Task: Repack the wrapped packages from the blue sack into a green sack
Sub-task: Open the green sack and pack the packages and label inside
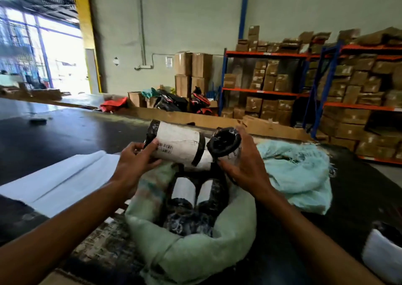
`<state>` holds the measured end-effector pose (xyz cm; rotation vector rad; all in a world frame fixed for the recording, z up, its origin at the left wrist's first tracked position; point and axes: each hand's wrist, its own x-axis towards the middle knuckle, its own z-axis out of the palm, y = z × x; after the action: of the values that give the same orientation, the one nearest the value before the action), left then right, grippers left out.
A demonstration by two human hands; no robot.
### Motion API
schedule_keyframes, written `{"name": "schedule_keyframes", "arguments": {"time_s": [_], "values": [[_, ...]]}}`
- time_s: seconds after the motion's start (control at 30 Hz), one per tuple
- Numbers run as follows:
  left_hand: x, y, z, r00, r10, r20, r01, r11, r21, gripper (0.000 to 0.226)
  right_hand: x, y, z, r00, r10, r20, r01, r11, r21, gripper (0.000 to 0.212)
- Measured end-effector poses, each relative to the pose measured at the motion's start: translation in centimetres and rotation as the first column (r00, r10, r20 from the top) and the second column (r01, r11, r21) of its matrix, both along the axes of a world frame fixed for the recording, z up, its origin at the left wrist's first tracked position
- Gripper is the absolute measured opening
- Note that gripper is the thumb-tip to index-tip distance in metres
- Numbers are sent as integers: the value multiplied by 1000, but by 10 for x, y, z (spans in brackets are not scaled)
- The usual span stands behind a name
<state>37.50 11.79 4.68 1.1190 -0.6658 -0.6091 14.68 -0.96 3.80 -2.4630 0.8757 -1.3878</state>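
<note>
My left hand [133,164] grips one end of a cylindrical package [178,142] wrapped in white paper and black film, with a barcode label by my thumb. My right hand [243,165] grips a second black-wrapped package [224,142] that points its round end toward me. Both are held above the open mouth of the green sack [195,247], which lies in front of me. Inside it lie two more wrapped packages [185,190] side by side. A crumpled light blue sack [300,167] lies to the right, just behind my right hand.
A flat white sack [61,180] lies on the dark work surface to the left. A white and black wrapped package [382,252] sits at the bottom right. Racks of cardboard boxes [348,89] line the right wall. A bright doorway opens at the far left.
</note>
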Motion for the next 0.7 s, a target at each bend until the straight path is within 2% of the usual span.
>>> {"name": "schedule_keyframes", "arguments": {"time_s": [0.17,0.23,0.3,0.33,0.43,0.5,0.6,0.7], "values": [[34,-2,7,992,-78,-102,74,996,-39,42,71,-31,-4,963,19,-267,-34,998,-54,97],[41,-3,6,987,-114,-112,110,993,-46,41,91,-41,-16,863,-33,-504,-3,998,-70,98],[45,-5,0,984,-134,-118,129,991,-48,35,101,-50,-38,689,-100,-718,97,994,-45,94],[47,-5,-4,982,-139,-131,133,990,-52,31,103,-54,-48,652,-115,-749,139,990,-31,89],[53,-10,-17,970,-167,-175,159,986,-58,24,107,-61,-65,690,-166,-704,222,975,-12,77],[57,-16,-25,963,-193,-190,186,981,-52,30,115,-64,-66,670,-229,-706,256,964,-69,71],[56,-28,-35,956,-191,-221,187,982,-38,44,123,-67,-64,691,-231,-685,231,968,-93,56],[54,-36,-44,945,-208,-251,204,978,-43,46,117,-78,-59,681,-274,-679,149,960,-239,51]]}}
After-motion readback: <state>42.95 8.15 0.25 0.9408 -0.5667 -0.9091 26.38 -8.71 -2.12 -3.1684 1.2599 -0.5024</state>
